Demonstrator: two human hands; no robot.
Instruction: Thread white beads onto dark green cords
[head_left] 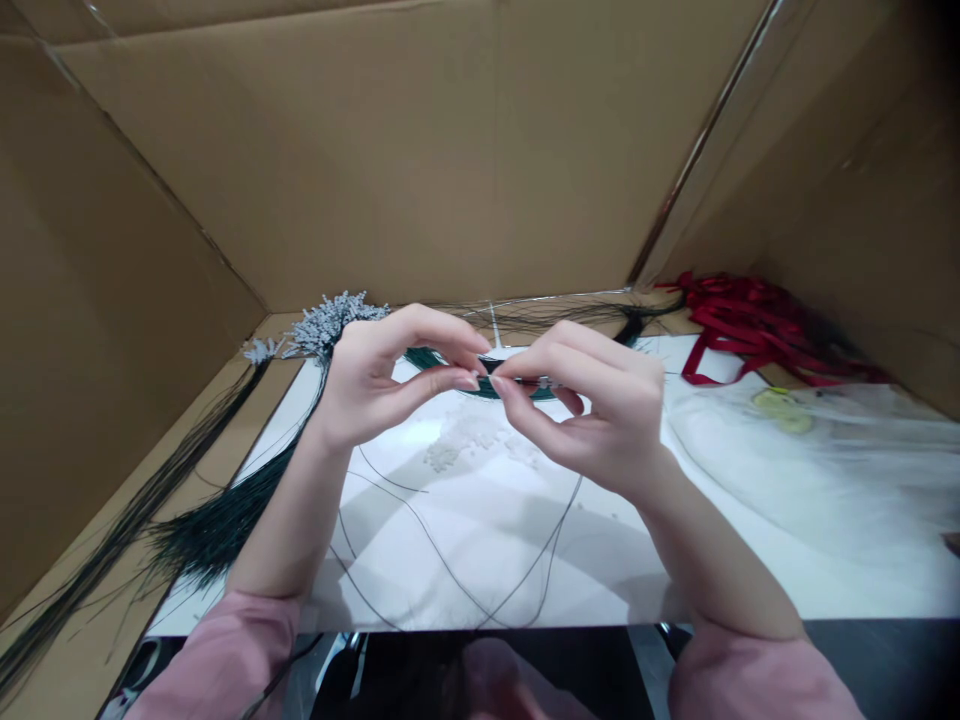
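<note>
My left hand (401,375) and my right hand (592,395) meet fingertip to fingertip above the white tabletop. Thumb and index finger of my left hand pinch what looks like a small pale bead, mostly hidden by the fingertips. Between the fingers of my right hand runs a thin dark wire (529,381), with small clear beads (551,383) on it. Long thin wires (442,555) hang in loose curves below both hands onto the table. Small clear beads (465,445) lie scattered under my hands. Behind the fingers a dark green wire coil (480,390) is partly covered.
At left are a dark green wire bundle (225,515), a cluster of pale grey beaded tips (334,322) and long dark wires (161,470). Red ribbon (750,320) and sheer white fabric (780,470) lie at right. Cardboard walls (420,160) surround the table.
</note>
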